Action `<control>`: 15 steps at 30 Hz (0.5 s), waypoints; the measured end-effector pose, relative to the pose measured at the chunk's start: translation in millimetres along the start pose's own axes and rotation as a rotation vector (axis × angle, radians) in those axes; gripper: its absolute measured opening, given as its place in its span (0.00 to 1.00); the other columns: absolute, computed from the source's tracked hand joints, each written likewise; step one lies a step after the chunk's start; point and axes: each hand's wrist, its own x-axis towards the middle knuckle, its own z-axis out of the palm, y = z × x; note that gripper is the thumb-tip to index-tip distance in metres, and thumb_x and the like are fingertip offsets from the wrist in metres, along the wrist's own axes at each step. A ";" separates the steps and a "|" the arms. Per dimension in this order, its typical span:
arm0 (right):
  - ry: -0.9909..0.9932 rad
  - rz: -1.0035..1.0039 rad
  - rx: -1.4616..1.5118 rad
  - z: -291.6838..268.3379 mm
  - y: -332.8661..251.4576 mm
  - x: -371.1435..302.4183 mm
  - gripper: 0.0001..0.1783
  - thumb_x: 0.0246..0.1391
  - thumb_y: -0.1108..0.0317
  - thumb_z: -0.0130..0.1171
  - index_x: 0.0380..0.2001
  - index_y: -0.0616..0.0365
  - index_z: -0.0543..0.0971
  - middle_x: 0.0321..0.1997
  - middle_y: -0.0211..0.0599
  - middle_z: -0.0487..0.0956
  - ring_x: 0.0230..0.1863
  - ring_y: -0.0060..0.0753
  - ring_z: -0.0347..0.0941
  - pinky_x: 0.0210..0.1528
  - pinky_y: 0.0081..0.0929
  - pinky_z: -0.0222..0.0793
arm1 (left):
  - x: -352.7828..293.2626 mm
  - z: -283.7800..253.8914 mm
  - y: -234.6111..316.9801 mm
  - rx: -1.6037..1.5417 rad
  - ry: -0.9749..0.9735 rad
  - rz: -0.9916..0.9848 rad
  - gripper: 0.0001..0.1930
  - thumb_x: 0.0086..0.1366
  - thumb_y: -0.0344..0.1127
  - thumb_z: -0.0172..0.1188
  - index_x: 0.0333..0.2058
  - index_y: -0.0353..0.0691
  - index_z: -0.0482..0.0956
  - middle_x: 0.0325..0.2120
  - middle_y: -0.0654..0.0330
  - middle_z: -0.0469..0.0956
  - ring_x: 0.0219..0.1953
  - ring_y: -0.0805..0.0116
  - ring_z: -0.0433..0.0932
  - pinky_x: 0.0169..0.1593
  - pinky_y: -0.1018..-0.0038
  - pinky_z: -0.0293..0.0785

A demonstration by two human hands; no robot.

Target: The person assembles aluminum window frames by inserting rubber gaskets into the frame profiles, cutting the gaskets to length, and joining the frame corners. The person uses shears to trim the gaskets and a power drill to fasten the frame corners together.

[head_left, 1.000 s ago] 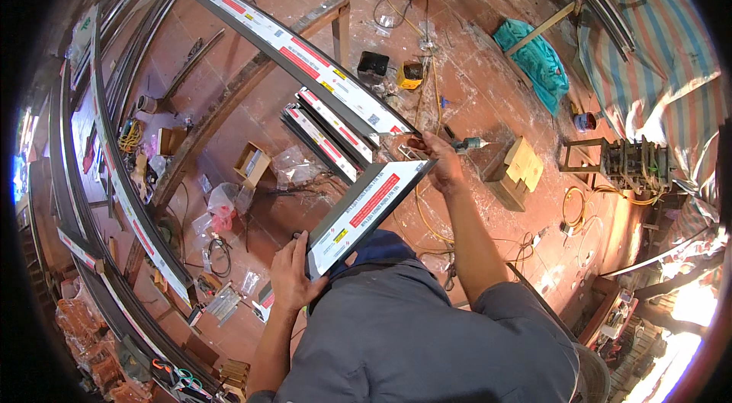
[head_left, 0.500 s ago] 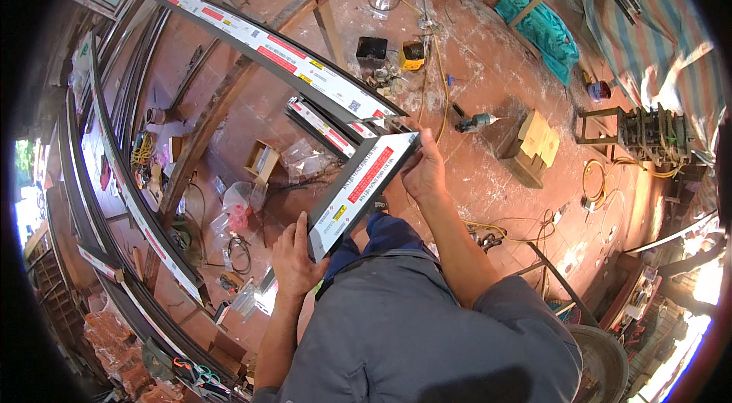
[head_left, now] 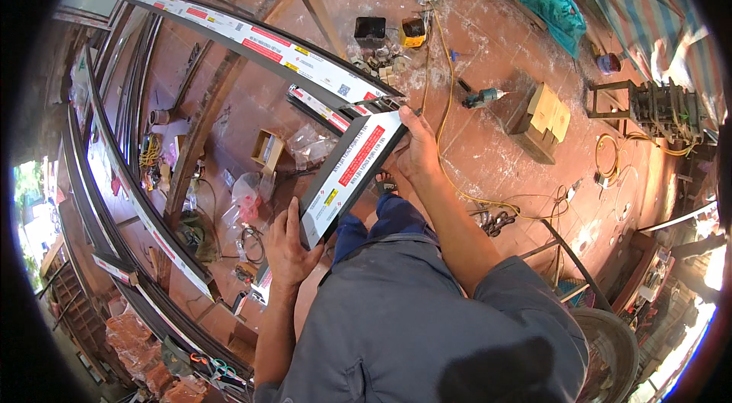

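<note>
A short dark metal profile (head_left: 354,166), faced with white film and red labels, lies between my two hands. My left hand (head_left: 290,249) closes on its near end, fingers along the outer edge. My right hand (head_left: 418,145) grips the far end from the right, thumb on top near the corner. That far end meets the cut end of a long profile (head_left: 252,38) with the same film, forming an angled corner. Whether the two ends are fully joined I cannot tell. Another filmed profile (head_left: 323,112) shows beneath the corner.
A wooden trestle (head_left: 206,117) stands under the long profile. More long profiles (head_left: 145,197) lie at the left. On the tiled floor are a green power drill (head_left: 483,98), a cardboard box (head_left: 541,125), yellow cable (head_left: 450,166) and an open small box (head_left: 267,150).
The short profile has shifted slightly left and away from me with both hands. Its far end has come closer against the long profile's end, narrowing the gap there.
</note>
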 end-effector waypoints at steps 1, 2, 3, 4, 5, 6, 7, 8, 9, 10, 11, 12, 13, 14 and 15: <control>0.051 0.007 -0.038 -1.9 1.3 4.2 0.20 0.64 0.65 0.69 0.53 0.58 0.74 0.43 0.38 0.83 0.45 0.39 0.84 0.46 0.41 0.86 | 0.0 0.4 0.6 0.003 -0.003 -0.002 0.57 0.41 0.36 0.79 0.74 0.38 0.64 0.54 0.44 0.76 0.54 0.43 0.78 0.58 0.54 0.74; 0.058 -0.002 -0.033 -4.0 2.8 6.1 0.20 0.64 0.65 0.69 0.53 0.58 0.74 0.44 0.38 0.83 0.45 0.39 0.84 0.45 0.40 0.85 | -0.1 0.6 1.1 0.006 -0.006 -0.003 0.57 0.41 0.36 0.79 0.74 0.38 0.64 0.55 0.44 0.76 0.54 0.43 0.78 0.58 0.54 0.73; 0.064 -0.010 -0.027 -5.4 5.1 7.4 0.20 0.64 0.65 0.69 0.53 0.57 0.74 0.44 0.38 0.83 0.44 0.38 0.84 0.45 0.39 0.85 | 0.0 0.7 1.7 0.010 -0.009 -0.004 0.57 0.42 0.36 0.78 0.74 0.38 0.64 0.55 0.44 0.76 0.54 0.42 0.78 0.59 0.54 0.73; 0.071 -0.017 -0.023 -2.4 5.9 5.8 0.20 0.63 0.64 0.69 0.53 0.57 0.74 0.44 0.38 0.83 0.44 0.37 0.84 0.44 0.38 0.85 | 0.6 0.2 1.4 0.012 -0.026 -0.009 0.56 0.43 0.37 0.78 0.74 0.37 0.64 0.55 0.43 0.76 0.55 0.42 0.78 0.60 0.53 0.73; 0.070 -0.039 -0.050 -0.6 5.1 1.7 0.20 0.64 0.64 0.69 0.54 0.57 0.74 0.44 0.39 0.83 0.41 0.35 0.84 0.43 0.37 0.86 | 1.4 -1.1 1.5 0.014 -0.043 -0.014 0.55 0.45 0.38 0.78 0.73 0.36 0.64 0.56 0.42 0.76 0.56 0.41 0.78 0.61 0.53 0.74; 0.075 -0.048 -0.037 2.1 3.5 -1.9 0.20 0.64 0.64 0.69 0.54 0.57 0.74 0.44 0.39 0.83 0.40 0.35 0.84 0.42 0.36 0.86 | 2.0 -1.8 1.3 0.016 -0.059 -0.019 0.54 0.47 0.39 0.78 0.73 0.35 0.64 0.56 0.41 0.77 0.56 0.40 0.78 0.62 0.53 0.74; 0.077 -0.058 -0.025 7.1 0.8 -5.8 0.20 0.64 0.63 0.68 0.54 0.57 0.74 0.43 0.38 0.83 0.40 0.35 0.85 0.41 0.36 0.87 | 2.4 -0.9 1.0 0.014 -0.062 -0.013 0.54 0.47 0.39 0.78 0.73 0.35 0.64 0.57 0.41 0.77 0.57 0.40 0.78 0.62 0.53 0.73; 0.079 -0.068 -0.012 8.4 0.6 -7.9 0.20 0.64 0.63 0.68 0.54 0.57 0.74 0.43 0.38 0.83 0.39 0.35 0.85 0.40 0.36 0.87 | 2.6 0.7 0.4 0.012 -0.065 -0.007 0.54 0.47 0.40 0.78 0.74 0.36 0.64 0.57 0.41 0.76 0.57 0.39 0.77 0.62 0.53 0.73; 0.084 -0.074 -0.012 4.3 3.6 -4.3 0.21 0.64 0.62 0.68 0.54 0.57 0.74 0.43 0.38 0.83 0.39 0.35 0.85 0.39 0.36 0.88 | 2.9 1.6 0.1 0.010 -0.067 -0.001 0.54 0.48 0.40 0.78 0.74 0.36 0.63 0.57 0.40 0.76 0.57 0.39 0.77 0.62 0.53 0.73; 0.091 -0.067 -0.019 3.3 3.6 -3.7 0.21 0.64 0.62 0.68 0.54 0.57 0.73 0.42 0.38 0.83 0.39 0.35 0.85 0.39 0.36 0.87 | 3.5 2.5 0.9 0.019 -0.070 -0.005 0.54 0.48 0.40 0.78 0.74 0.36 0.63 0.57 0.40 0.76 0.57 0.39 0.77 0.62 0.53 0.73; 0.097 -0.059 -0.027 2.9 3.1 -3.9 0.21 0.64 0.61 0.69 0.54 0.57 0.73 0.42 0.37 0.83 0.39 0.35 0.85 0.39 0.36 0.87 | 4.2 3.5 1.6 0.027 -0.073 -0.008 0.54 0.48 0.40 0.78 0.74 0.36 0.63 0.57 0.40 0.76 0.57 0.39 0.77 0.62 0.53 0.73; 0.104 -0.052 -0.034 2.2 2.8 -4.6 0.22 0.64 0.61 0.69 0.54 0.57 0.73 0.42 0.37 0.83 0.39 0.34 0.85 0.39 0.36 0.87 | 4.0 4.1 1.8 0.036 -0.076 -0.011 0.54 0.49 0.40 0.78 0.74 0.36 0.63 0.58 0.40 0.76 0.57 0.38 0.77 0.62 0.53 0.73; 0.102 -0.049 -0.028 2.3 2.2 -4.5 0.22 0.64 0.61 0.69 0.54 0.56 0.73 0.42 0.37 0.83 0.38 0.34 0.85 0.38 0.36 0.87 | 4.5 3.7 2.4 0.027 -0.082 -0.019 0.54 0.49 0.40 0.78 0.74 0.36 0.63 0.58 0.40 0.76 0.58 0.38 0.77 0.63 0.53 0.73; 0.099 -0.047 -0.022 3.2 2.8 -4.4 0.22 0.64 0.61 0.69 0.54 0.56 0.73 0.42 0.36 0.83 0.38 0.33 0.85 0.38 0.35 0.87 | 4.7 2.8 3.0 0.019 -0.087 -0.027 0.54 0.49 0.40 0.78 0.74 0.36 0.62 0.59 0.39 0.75 0.58 0.38 0.77 0.63 0.52 0.73; 0.097 -0.045 -0.016 3.4 3.7 -4.3 0.22 0.64 0.61 0.70 0.54 0.56 0.73 0.42 0.36 0.83 0.38 0.33 0.85 0.37 0.35 0.86 | 4.9 2.3 3.5 0.010 -0.094 -0.035 0.54 0.50 0.40 0.78 0.74 0.36 0.62 0.60 0.39 0.75 0.59 0.38 0.77 0.63 0.52 0.73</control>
